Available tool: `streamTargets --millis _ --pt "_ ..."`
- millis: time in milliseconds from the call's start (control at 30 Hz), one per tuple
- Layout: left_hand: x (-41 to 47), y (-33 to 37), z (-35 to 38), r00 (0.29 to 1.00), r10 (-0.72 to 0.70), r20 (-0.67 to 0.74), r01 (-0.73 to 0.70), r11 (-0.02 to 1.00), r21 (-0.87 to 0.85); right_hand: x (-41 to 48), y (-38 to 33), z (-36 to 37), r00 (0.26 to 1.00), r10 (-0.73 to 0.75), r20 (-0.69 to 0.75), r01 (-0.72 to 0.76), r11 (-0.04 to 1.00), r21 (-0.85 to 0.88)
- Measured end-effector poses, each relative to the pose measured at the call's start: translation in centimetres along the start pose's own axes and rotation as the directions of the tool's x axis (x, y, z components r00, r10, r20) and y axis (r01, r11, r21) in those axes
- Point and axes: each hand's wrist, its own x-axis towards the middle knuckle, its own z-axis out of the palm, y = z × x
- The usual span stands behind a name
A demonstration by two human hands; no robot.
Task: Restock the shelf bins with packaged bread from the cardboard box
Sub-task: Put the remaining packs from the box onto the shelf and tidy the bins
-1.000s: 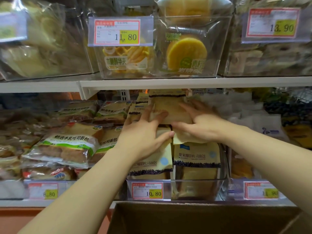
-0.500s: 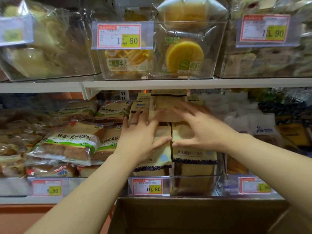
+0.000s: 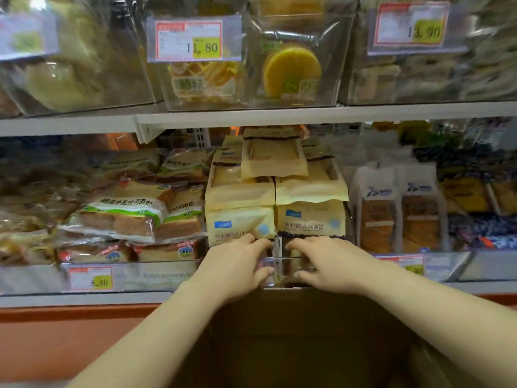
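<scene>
Left hand and right hand sit side by side on the front wall of the clear plastic shelf bin, fingers hooked over its rim and thumbs on the outer face, both gripping the wall. Pale yellow packaged bread loaves are stacked in the bin at 12 o'clock of the hands. The open brown cardboard box is at 6 o'clock, just below the bin, its inside too dark to read.

Clear bins on white shelf
</scene>
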Motion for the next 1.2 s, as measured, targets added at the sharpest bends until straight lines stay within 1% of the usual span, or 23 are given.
streamTargets --millis 133,200,300,400,500,567,600,633,667,700,733,767,800,867,933,967,1000,1067,1133,1200 --pt "-0.1 0.5 -0.5 0.991 -0.006 0.137 0.004 1.0 0.02 0.0 -0.3 -0.4 0.994 0.013 0.111 -0.015 1.0 0.011" --pt "0.1 0.6 -0.6 0.978 -0.033 0.206 0.023 0.998 0.054 0.2 -0.4 -0.5 0.988 0.015 0.154 -0.019 1.0 0.02" --pt "1.2 0.9 -0.8 0.947 -0.081 0.312 0.085 0.996 0.002 1.1 -0.5 -0.5 0.982 0.016 0.189 -0.03 0.997 0.073" --pt "1.6 0.9 -0.6 0.934 -0.107 0.342 0.119 0.993 -0.015 1.4 -0.7 -0.4 0.984 0.027 0.176 -0.046 0.993 0.105" --pt "1.3 0.8 -0.4 0.943 -0.113 0.314 0.102 0.993 0.053 0.9 -0.8 -0.2 0.985 0.041 0.167 -0.058 0.993 0.101" --pt "0.8 0.9 -0.8 0.958 -0.105 0.268 0.08 0.992 0.101 0.3 -0.7 -0.3 0.987 0.049 0.155 -0.064 0.994 0.092" --pt "0.5 0.9 -1.1 0.971 -0.097 0.219 0.074 0.991 0.111 0.0 -0.6 -0.6 0.993 0.05 0.108 -0.059 0.995 0.079" --pt "0.3 0.7 -1.4 0.986 -0.087 0.145 0.07 0.991 0.118 -0.2 -0.5 -0.9 0.999 0.042 0.023 -0.043 0.997 0.066" --pt "0.2 0.4 -1.6 0.997 -0.066 0.039 0.06 0.991 0.123 -0.4 -0.3 -1.3 0.996 0.027 -0.084 -0.024 0.999 0.037" --pt "0.0 0.1 -1.8 0.995 -0.033 -0.095 0.045 0.991 0.126 -0.6 0.0 -1.5 0.976 -0.005 -0.216 0.004 1.0 -0.005" --pt "-0.2 -0.2 -1.9 0.968 0.011 -0.251 0.024 0.991 0.134 -0.6 0.2 -1.5 0.945 -0.044 -0.324 0.02 0.997 -0.078" --pt "-0.2 -0.5 -1.8 0.927 0.04 -0.373 0.02 0.987 0.157 -0.7 0.2 -1.3 0.92 -0.066 -0.386 0.011 0.99 -0.142" --pt "-0.2 -0.7 -1.4 0.898 0.034 -0.439 0.046 0.984 0.172 -0.6 0.2 -0.8 0.901 -0.053 -0.431 -0.024 0.985 -0.172" --pt "0.2 -0.9 -0.4 0.87 -0.009 -0.493 0.106 0.98 0.171 -0.4 0.2 0.2 0.909 -0.011 -0.417 -0.077 0.978 -0.194" --pt "0.8 -0.9 0.2 0.865 -0.015 -0.501 0.124 0.975 0.184 -0.2 0.2 1.1 0.951 0.015 -0.309 -0.081 0.976 -0.203" --pt "1.2 -0.9 0.4 0.865 -0.011 -0.502 0.123 0.974 0.19 -0.2 0.3 1.2 0.97 0.037 -0.241 -0.083 0.98 -0.181" --pt "1.5 -0.9 0.6 0.869 -0.011 -0.495 0.126 0.972 0.2 -0.2 0.6 1.4 0.978 0.052 -0.203 -0.087 0.982 -0.165" --pt "1.9 -0.6 0.7 0.884 -0.019 -0.467 0.136 0.967 0.218 -0.4 0.9 1.7 0.987 0.042 -0.158 -0.067 0.985 -0.162" --pt "1.9 -0.3 1.0 0.894 -0.008 -0.448 0.125 0.964 0.234 -0.5 0.6 1.6 0.99 0.024 -0.14 -0.051 0.979 -0.199" --pt "1.8 -0.2 1.2 0.889 0.004 -0.458 0.117 0.965 0.236 -0.6 0.8 1.5 0.992 -0.01 -0.128 -0.015 0.982 -0.187"
